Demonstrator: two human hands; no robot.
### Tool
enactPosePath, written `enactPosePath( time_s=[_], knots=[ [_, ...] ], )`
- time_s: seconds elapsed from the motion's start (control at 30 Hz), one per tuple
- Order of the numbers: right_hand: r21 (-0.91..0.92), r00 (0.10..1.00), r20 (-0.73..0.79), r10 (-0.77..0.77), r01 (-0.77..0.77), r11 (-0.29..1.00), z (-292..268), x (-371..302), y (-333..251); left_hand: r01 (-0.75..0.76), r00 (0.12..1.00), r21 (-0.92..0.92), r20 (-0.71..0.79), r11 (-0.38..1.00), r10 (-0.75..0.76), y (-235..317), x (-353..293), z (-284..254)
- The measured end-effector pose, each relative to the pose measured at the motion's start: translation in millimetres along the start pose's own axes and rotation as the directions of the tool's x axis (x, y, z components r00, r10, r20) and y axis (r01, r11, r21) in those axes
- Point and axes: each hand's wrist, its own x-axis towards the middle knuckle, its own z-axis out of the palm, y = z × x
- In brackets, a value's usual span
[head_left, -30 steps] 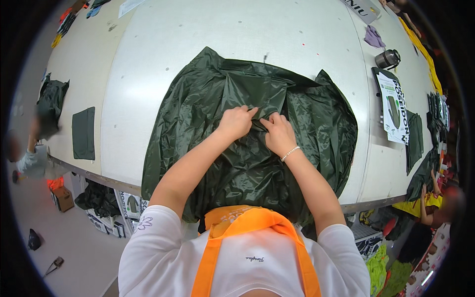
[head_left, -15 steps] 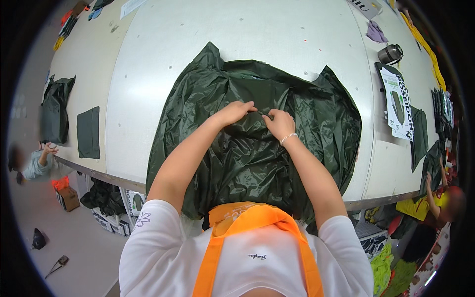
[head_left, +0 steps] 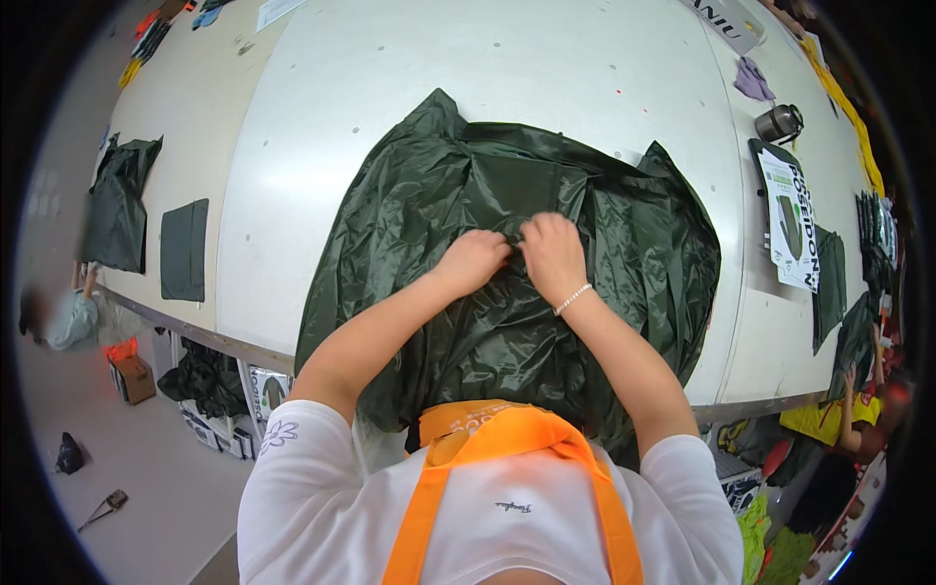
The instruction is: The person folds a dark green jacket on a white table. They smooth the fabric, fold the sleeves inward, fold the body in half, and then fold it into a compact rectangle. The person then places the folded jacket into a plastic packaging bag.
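A large dark green rain garment (head_left: 639, 249) of thin, shiny fabric lies spread and wrinkled over the table in front of me. Its near part hangs past the front edge, against my orange apron. Both my hands meet at its middle, fingertips almost touching. My left hand (head_left: 475, 261) is closed, pinching a bit of the fabric between thumb and fingers. Just right of it, my right hand (head_left: 554, 258), with a beaded bracelet on the wrist, has its fingers bent and closed on the same spot. The pinched piece is mostly hidden by the fingers.
A folded dark green piece (head_left: 183, 251) lies on the pale table (head_left: 546, 83) at left, beside a crumpled green bundle (head_left: 122, 205). At right are printed sheets (head_left: 785, 210), a metal flask (head_left: 778, 124) and a purple cloth (head_left: 752, 78). Other people work at both sides.
My left hand has drawn nearer to me across the garment. The right hand has shifted only slightly, and its fingers are more curled. The whole view has turned a little.
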Motion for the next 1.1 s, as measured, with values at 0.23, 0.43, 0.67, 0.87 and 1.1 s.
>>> enactPosePath(
  time_s=[0.23, 0.43, 0.67, 0.87, 1.1],
  knots=[
    [0.325, 0.95, 0.225, 0.217, -0.283, 0.902, 34.3, -7.2, 19.7, 0.378, 0.926, -0.515, 0.215, 0.77, -0.311, -31.8, 37.8, -20.6],
    [0.394, 0.84, 0.421, 0.342, -0.509, 0.765, 51.6, 22.1, 42.4, 0.027, 1.0, 0.17, -0.008, 0.985, -0.026, 17.8, 30.2, -31.0],
    [0.537, 0.792, 0.134, 0.596, -0.564, 0.628, 39.9, 36.4, 48.7, 0.125, 0.976, 0.003, -0.179, 0.992, -0.122, 5.0, 17.7, 4.1],
    [0.477, 0.811, -0.132, 0.57, -0.452, 0.754, 52.4, 71.2, 75.1, 0.09, 0.983, 0.114, -0.167, 0.989, -0.07, 6.8, 23.5, 9.0],
    [0.495, 0.931, -0.168, 0.324, -0.204, 0.844, 53.2, 84.2, 73.4, 0.088, 0.989, 0.108, -0.131, 0.99, -0.073, 3.6, 26.3, 2.5]
  ],
)
